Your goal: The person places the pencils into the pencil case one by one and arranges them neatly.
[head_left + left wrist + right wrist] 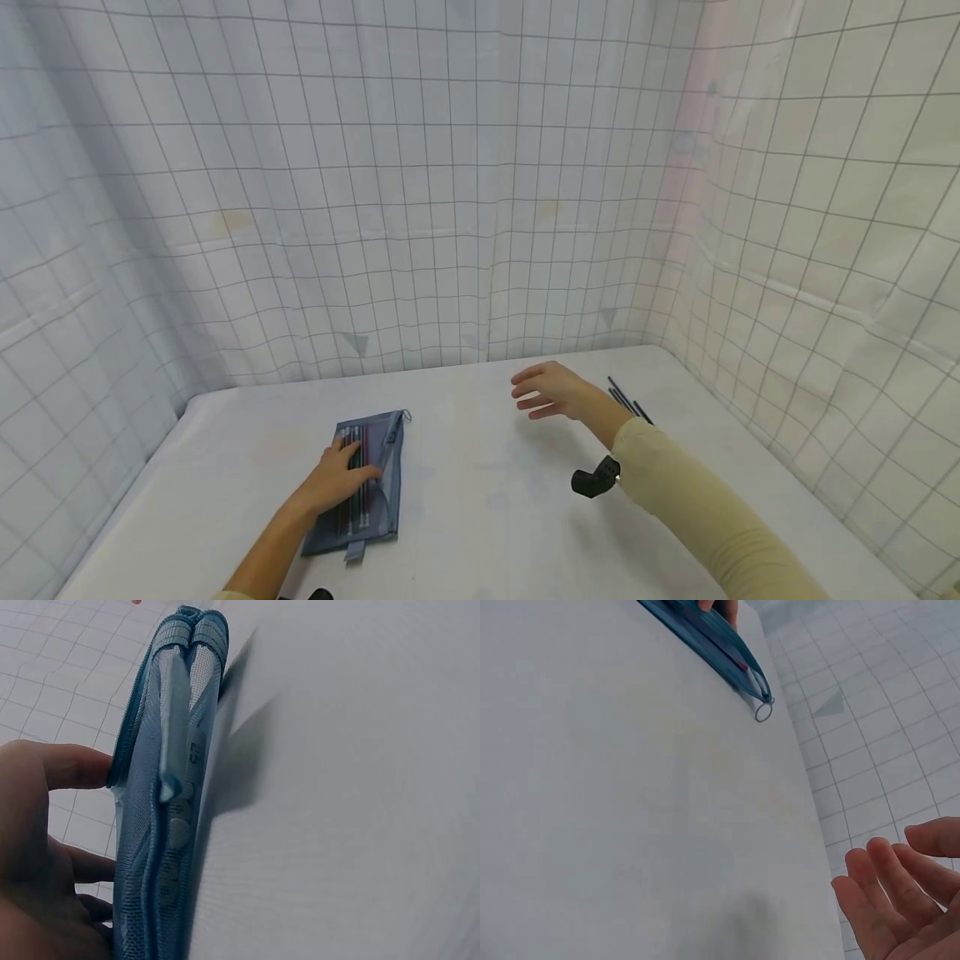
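A blue mesh zip pencil case [392, 483] lies on the left part of the table, with several slim pens or pencils [363, 450] showing through it. My left hand [336, 482] rests on top of the case, fingers spread; the left wrist view has its thumb and fingertips touching the upper face of the case [139, 840]. Over the table to the right, my right hand [551, 390] hovers with loosely bent fingers. Nothing is between those fingers in the right wrist view, where the hand [900, 900] stays well apart from the case.
Several thin dark sticks [617, 392], perhaps pens, lie behind my right wrist, partly hidden by the forearm. A white cloth covers the table [465, 500]. Grid-patterned curtains [420, 208] hang behind it and at both sides. The case has a ring [763, 712] at one corner.
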### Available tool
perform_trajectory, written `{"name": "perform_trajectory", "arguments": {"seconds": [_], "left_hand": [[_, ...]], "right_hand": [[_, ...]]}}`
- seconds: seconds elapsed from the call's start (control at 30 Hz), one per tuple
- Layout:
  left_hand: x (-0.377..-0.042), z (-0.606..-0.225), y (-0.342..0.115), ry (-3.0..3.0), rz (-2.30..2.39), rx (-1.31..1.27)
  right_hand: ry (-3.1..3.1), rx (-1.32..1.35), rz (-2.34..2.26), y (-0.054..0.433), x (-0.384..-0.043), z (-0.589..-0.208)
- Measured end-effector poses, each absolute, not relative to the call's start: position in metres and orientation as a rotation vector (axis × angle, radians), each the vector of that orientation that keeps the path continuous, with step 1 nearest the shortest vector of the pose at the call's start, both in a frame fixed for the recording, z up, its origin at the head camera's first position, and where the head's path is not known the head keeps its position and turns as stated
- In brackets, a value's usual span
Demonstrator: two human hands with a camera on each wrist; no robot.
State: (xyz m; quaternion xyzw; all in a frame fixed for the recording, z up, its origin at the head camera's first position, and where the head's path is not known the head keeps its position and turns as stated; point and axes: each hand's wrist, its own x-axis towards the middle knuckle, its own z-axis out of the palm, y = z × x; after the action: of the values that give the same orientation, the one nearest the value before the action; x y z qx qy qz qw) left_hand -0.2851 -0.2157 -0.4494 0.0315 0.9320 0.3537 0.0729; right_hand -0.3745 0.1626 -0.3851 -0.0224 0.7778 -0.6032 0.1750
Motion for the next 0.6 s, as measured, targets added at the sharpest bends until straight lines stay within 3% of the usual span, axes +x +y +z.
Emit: {"name": "perform_trajectory", "arguments": {"seconds": [0.6], "left_hand": [[-0.284,-0.450,-0.215,2.786,1.094,0.062]], "right_hand": [[2.316,-0.059,-1.611,0.213,-0.381,-0.388]]}}
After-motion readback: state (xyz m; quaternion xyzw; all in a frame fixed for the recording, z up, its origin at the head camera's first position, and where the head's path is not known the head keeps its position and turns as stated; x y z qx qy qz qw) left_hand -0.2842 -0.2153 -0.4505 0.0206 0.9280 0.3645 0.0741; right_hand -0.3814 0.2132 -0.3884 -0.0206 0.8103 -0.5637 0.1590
